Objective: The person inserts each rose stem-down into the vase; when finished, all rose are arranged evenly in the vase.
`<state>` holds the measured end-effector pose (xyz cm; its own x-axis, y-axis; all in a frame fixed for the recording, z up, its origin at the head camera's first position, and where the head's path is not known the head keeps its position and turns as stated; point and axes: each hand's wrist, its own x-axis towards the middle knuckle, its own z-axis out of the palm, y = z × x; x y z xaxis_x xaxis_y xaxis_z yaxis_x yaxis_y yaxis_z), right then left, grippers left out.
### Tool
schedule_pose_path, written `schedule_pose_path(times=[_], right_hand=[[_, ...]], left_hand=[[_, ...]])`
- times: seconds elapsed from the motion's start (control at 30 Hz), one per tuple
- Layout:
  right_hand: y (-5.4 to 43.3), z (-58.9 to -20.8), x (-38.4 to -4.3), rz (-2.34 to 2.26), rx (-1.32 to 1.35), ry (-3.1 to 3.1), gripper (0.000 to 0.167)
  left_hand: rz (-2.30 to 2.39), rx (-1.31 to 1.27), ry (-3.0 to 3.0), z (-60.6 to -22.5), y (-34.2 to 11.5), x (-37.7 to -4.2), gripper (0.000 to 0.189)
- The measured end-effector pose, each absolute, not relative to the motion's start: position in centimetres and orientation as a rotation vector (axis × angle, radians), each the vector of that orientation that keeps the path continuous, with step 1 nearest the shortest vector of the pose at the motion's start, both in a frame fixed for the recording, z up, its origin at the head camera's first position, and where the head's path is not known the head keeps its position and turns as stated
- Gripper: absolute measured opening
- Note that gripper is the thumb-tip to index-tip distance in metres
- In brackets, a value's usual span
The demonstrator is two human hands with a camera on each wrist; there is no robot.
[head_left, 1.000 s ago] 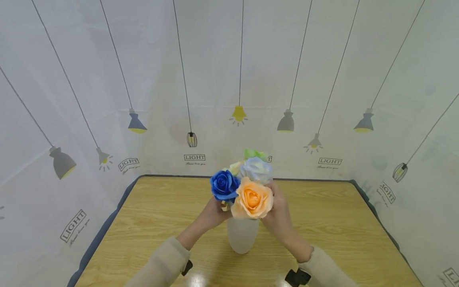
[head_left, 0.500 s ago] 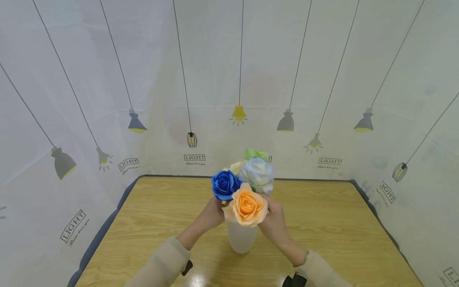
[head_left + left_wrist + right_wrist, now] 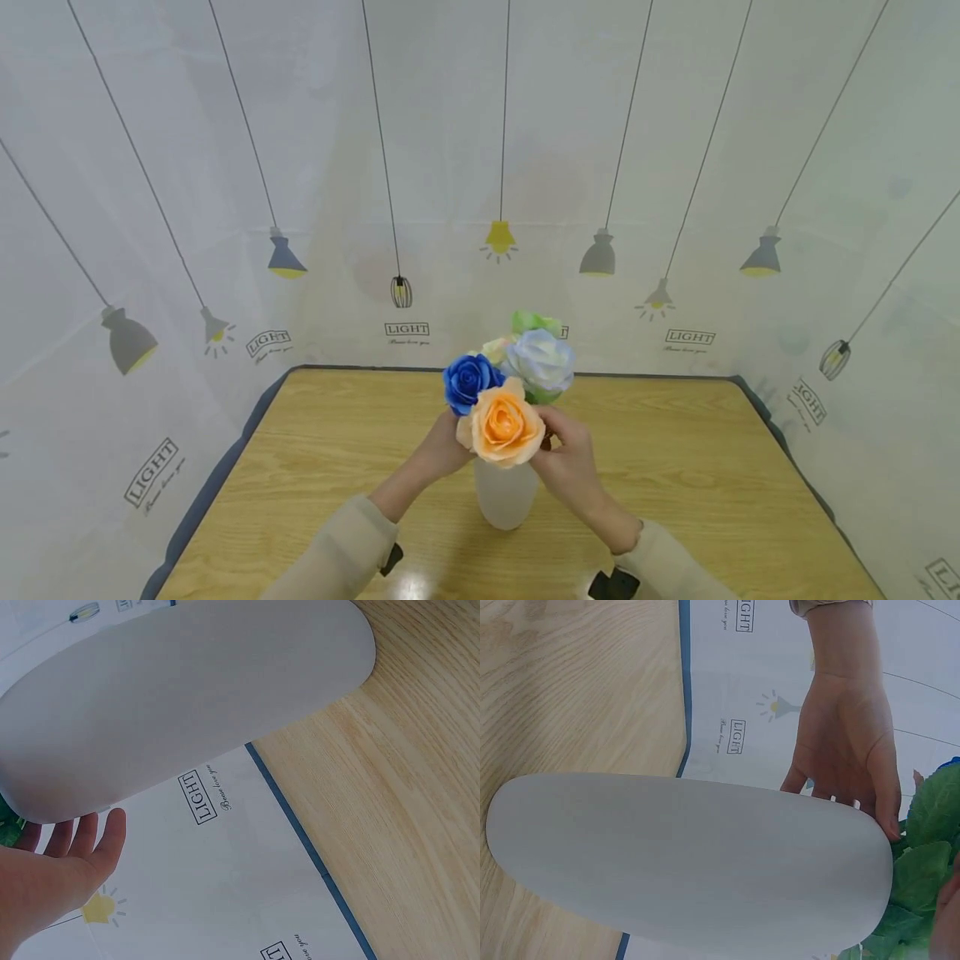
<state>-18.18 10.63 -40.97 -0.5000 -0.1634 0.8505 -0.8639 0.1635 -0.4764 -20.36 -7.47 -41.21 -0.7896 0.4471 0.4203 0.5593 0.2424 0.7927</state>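
Observation:
A frosted white vase [image 3: 506,496] stands on the table holding several roses. The left hand [image 3: 447,443] grips the vase near its rim. In the right wrist view, fingers of the left hand [image 3: 847,739] go behind the vase [image 3: 690,855], with the thumb at its top edge. The right hand [image 3: 567,454] pinches the peach rose [image 3: 504,423] just below its bloom; the stem is hidden. Behind are a blue rose [image 3: 468,382] and a pale blue rose [image 3: 540,362]. Green leaves [image 3: 928,817] spread over the rim, beside part of the right hand [image 3: 948,911].
The wooden table [image 3: 675,483] has a dark blue edge at the back and sides. A pale backdrop [image 3: 450,150] printed with hanging lamps rises close behind and on both sides. Black wrist devices, such as the right one [image 3: 613,585], sit at the sleeves.
The peach rose has shifted left, first dipping and then rising slightly, in front of the blue rose. The right hand has moved left and down with it; the left hand stays nearly still.

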Motion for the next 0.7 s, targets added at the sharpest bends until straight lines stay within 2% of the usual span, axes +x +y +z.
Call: schedule_pose_path(times=[0.1, 0.23, 0.43, 0.57, 0.7], right_hand=[[10.6, -41.1, -18.1, 1.389, 0.929, -1.850, 0.025], [10.5, -41.3, -18.3, 1.365, 0.896, -1.913, 0.027], [10.4, -41.6, -18.3, 1.304, 0.945, -1.895, 0.014], [10.2, -41.6, -18.4, 1.271, 0.970, -1.839, 0.016], [10.0, -41.1, -18.1, 1.248, 0.940, -1.828, 0.008]], left_hand=[[-1.583, -0.968, -2.410, -42.3, -7.5, -21.1, 0.040], [-1.625, -0.936, -2.407, -42.5, -7.6, -21.2, 0.038], [-1.682, -0.903, -2.414, -40.8, -7.6, -20.0, 0.034], [-1.693, -0.874, -2.431, -40.5, -7.5, -19.8, 0.036], [-1.709, -0.867, -2.435, -40.7, -7.4, -20.0, 0.043]])
